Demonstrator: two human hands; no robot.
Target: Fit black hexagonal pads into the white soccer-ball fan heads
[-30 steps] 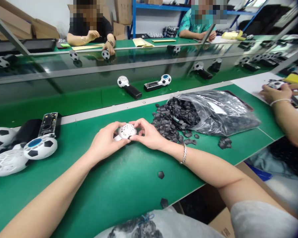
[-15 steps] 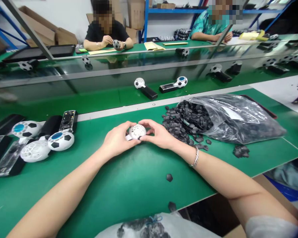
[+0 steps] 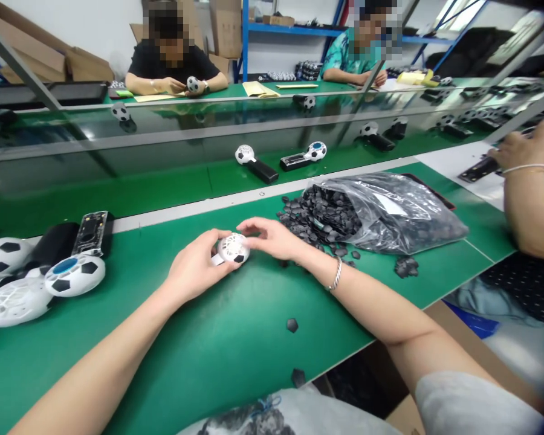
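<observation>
- The left hand, centre of the frame, has its fingers closed around a white openwork plastic ball with black pentagon patches, just above the green tabletop.
- The right hand has loosened: its thumb is off the ball's lower front, baring a black patch there. That patch looks seated.
- Its fingers curl, partly spread, at the ball's upper right; whether they pinch anything, I cannot tell.
- Loose black pentagon pieces spill from a clear plastic bag, right of centre.
</observation>
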